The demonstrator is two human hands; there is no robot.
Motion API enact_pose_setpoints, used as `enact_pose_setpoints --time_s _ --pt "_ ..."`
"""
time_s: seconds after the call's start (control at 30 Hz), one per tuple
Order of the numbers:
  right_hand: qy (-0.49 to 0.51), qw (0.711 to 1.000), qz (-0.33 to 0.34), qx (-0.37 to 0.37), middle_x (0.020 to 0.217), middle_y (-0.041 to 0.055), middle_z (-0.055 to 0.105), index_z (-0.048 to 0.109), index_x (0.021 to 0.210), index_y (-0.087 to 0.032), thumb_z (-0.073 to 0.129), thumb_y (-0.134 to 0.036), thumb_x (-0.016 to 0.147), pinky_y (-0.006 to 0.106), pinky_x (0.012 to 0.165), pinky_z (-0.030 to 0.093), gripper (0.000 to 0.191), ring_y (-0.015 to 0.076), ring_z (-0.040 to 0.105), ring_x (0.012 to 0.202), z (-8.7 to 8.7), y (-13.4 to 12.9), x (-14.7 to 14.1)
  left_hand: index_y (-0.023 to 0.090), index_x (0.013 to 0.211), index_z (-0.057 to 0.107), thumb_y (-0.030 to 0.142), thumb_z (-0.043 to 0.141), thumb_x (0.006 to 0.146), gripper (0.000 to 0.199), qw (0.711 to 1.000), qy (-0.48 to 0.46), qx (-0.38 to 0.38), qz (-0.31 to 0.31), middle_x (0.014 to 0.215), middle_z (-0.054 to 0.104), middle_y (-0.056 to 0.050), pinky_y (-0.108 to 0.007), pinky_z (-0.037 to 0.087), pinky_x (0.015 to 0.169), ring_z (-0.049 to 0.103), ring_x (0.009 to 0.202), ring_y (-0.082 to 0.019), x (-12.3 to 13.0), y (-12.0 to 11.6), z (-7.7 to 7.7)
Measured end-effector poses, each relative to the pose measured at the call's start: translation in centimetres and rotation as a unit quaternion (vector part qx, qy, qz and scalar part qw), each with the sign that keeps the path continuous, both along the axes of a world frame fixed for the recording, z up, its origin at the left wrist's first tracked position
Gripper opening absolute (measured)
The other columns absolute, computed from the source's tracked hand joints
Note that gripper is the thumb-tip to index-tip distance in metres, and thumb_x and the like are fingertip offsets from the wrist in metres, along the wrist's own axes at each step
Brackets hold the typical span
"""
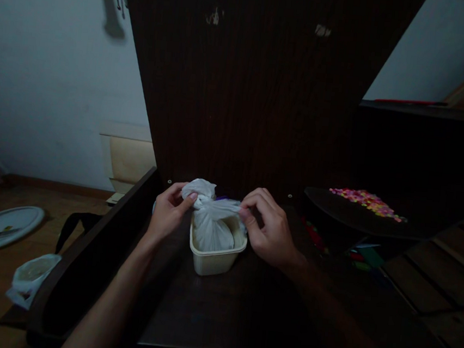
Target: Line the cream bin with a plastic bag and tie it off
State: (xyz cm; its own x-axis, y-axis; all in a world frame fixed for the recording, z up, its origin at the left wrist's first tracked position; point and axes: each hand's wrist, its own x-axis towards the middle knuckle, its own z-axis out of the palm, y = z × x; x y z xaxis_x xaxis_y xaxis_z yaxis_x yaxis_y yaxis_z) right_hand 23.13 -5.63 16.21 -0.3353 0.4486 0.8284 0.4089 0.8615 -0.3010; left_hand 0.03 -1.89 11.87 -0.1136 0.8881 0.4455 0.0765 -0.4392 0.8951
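A white plastic bag (214,230) sits partly inside a cream rectangular tub (215,262), its upper part gathered and twisted above the rim. My left hand (171,209) pinches the bunched top of the bag between thumb and fingers. On the other side, my right hand (270,227) grips a stretched end of the same bag just over the tub's right edge. What the bag contains is hidden. A bit of something purple (222,197) shows behind the bag, too small to name.
The tub stands on a dark wooden surface (185,317) with a tall dark panel (256,89) behind. Small pink and yellow pieces (366,202) lie on a shelf at right. On the floor at left are a white round lid-like object (26,222) and a white bag (33,275).
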Motion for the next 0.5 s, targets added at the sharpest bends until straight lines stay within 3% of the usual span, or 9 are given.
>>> enact_pose_setpoints --time_s 0.3,0.4,0.5 --pt "0.203 0.975 -0.09 -0.015 0.088 0.0036 0.055 0.053 0.09 -0.023 0.052 -0.028 0.1 0.034 0.071 0.047 0.012 0.0192 0.057 0.081 -1.2 1.4 1.1 0.016 0.09 0.07 0.041 0.084 0.069 0.035 0.997 -0.065 -0.025 0.021 0.082 0.075 -0.003 -0.027 0.055 0.065 0.07 0.071 -0.018 0.1 0.2 0.0" --pt "0.215 0.966 -0.143 -0.004 0.101 0.0072 0.06 0.058 0.102 -0.022 0.056 -0.024 0.097 0.037 0.078 0.05 0.006 0.0218 0.059 0.092 -0.9 1.5 0.7 0.017 0.089 0.069 0.037 0.084 0.068 0.032 0.995 -0.087 -0.036 0.028 0.08 0.075 -0.001 -0.026 0.055 0.062 0.069 0.069 -0.017 0.6 -0.1 0.2" --pt "0.121 0.979 -0.147 0.079 0.103 0.0088 0.065 0.062 0.106 -0.021 0.056 -0.019 0.096 0.043 0.086 0.047 0.012 0.0249 0.059 0.098 -0.4 0.6 -0.4 0.018 0.087 0.068 0.035 0.083 0.068 0.029 0.995 -0.084 -0.033 0.032 0.078 0.074 -0.001 -0.026 0.055 0.065 0.069 0.07 -0.016 1.3 -0.5 0.4"
